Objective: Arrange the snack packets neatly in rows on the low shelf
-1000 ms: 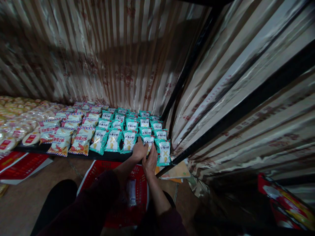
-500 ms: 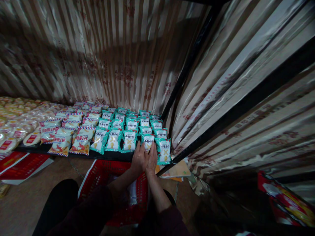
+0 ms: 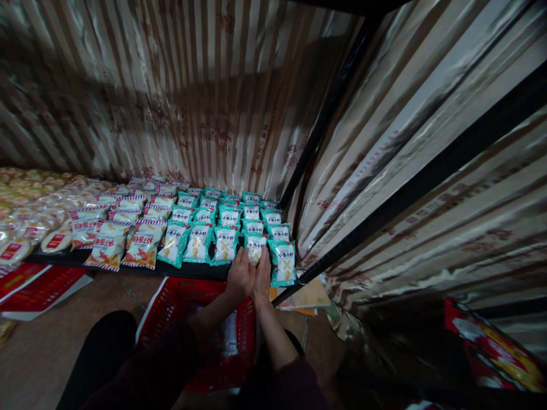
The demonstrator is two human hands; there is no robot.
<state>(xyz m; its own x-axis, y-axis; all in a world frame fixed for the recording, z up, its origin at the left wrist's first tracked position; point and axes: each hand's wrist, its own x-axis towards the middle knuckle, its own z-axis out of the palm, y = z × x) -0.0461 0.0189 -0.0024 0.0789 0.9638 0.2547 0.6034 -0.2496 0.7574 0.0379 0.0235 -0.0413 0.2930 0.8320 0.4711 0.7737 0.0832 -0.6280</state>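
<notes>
Side by side at the shelf's front edge, my left hand (image 3: 241,276) and my right hand (image 3: 261,279) hold one teal-and-white snack bag (image 3: 256,245) between them. My fingers lie along its two sides, and its lower end is hidden by my hands. Rows of matching teal bags stand behind it. On the right, close to my right hand, is another teal bag (image 3: 283,265). Left of my left hand, a further teal bag (image 3: 225,245) leans in the front row.
A red basket (image 3: 160,304) with clear-wrapped items sits on the floor below the black shelf (image 3: 209,271). Striped snack bags (image 3: 143,245) and round wrapped pastries (image 3: 55,240) fill the shelf's left. A black post (image 3: 342,250) and striped curtain (image 3: 367,188) bound the right side.
Both hands have barely shifted, still at the same teal bag, which sits slightly further left. The other bags look unchanged.
</notes>
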